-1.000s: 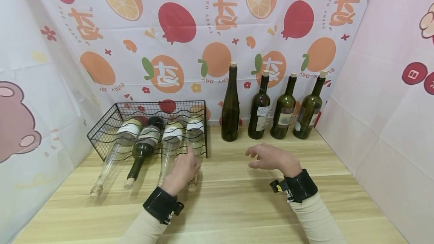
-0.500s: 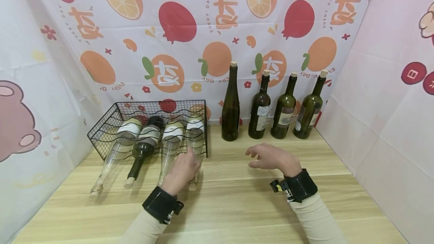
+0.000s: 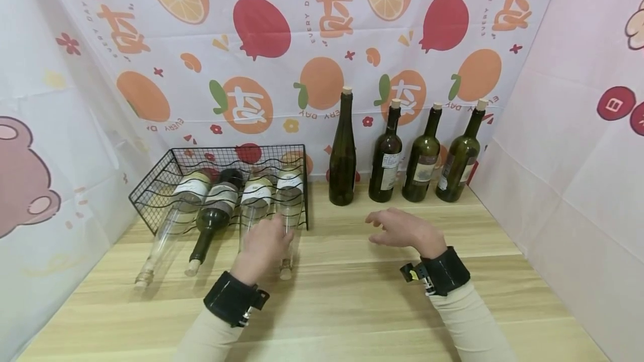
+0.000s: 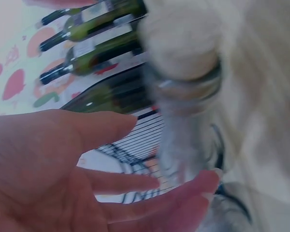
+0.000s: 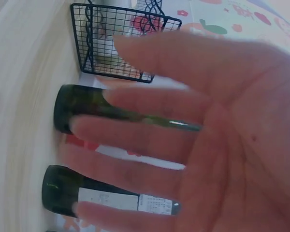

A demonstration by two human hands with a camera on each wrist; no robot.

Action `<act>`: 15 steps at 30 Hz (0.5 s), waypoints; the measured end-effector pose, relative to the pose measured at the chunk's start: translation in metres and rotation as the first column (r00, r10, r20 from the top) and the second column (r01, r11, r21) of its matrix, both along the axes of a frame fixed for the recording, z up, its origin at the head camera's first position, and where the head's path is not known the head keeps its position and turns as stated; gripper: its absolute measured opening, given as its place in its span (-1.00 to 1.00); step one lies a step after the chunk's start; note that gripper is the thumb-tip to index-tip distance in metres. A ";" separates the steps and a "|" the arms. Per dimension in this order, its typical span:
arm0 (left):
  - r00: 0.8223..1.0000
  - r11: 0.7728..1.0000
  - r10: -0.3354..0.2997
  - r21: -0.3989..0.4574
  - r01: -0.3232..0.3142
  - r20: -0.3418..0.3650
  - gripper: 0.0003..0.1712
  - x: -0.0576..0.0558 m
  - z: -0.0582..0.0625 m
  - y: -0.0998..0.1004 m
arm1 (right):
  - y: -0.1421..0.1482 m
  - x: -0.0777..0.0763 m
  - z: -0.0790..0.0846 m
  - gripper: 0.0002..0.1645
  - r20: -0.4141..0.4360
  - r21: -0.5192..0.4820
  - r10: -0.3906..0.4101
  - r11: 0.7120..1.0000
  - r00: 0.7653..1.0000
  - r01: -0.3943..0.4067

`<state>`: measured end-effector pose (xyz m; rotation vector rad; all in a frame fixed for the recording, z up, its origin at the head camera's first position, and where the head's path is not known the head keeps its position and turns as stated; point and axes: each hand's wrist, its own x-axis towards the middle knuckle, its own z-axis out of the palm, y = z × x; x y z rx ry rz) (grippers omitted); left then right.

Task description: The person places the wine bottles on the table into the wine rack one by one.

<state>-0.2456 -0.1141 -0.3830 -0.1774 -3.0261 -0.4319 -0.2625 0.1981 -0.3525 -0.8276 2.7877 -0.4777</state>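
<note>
In the head view my left hand (image 3: pixel 264 244) is over the necks of two clear bottles at the right side of a black wire rack (image 3: pixel 308 194). The rightmost clear bottle (image 3: pixel 289 205) lies on its side, its corked neck pointing to the front. My hand hides much of the neck of the clear bottle (image 3: pixel 256 197) beside it. Loosely extended fingers show in the left wrist view near a corked clear neck (image 4: pixel 183 140); whether they touch it I cannot tell. My right hand (image 3: pixel 405 228) hovers with relaxed fingers, holding nothing, before the upright green bottles.
Another clear bottle (image 3: pixel 171 225) and a dark bottle (image 3: pixel 211 217) lie in the rack's left part. A tall green bottle (image 3: pixel 342 166) and several labelled ones, such as this bottle (image 3: pixel 421 169), stand corked along the patterned cloth (image 3: pixel 201 88) on the wooden table (image 3: pixel 352 300).
My left hand has shifted slightly left, off the rightmost clear bottle, and its pointing index finger has drawn back. The right hand has stayed almost still. The head view has tilted slightly.
</note>
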 end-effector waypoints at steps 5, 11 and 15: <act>1.000 1.000 -0.013 0.004 0.013 0.001 -0.57 0.005 0.015 -0.003 | -0.005 -0.009 -0.005 -0.45 -0.093 -0.062 -0.016 0.998 0.995 0.010; 0.992 0.992 -0.123 0.024 0.123 0.039 -0.54 0.018 0.023 0.006 | -0.015 -0.026 -0.012 -0.33 -0.095 -0.132 -0.046 0.991 0.994 0.033; 0.987 0.987 -0.160 0.027 0.159 0.023 -0.63 0.027 0.025 0.017 | -0.025 -0.042 -0.015 -0.17 -0.049 -0.174 -0.112 0.979 0.992 0.102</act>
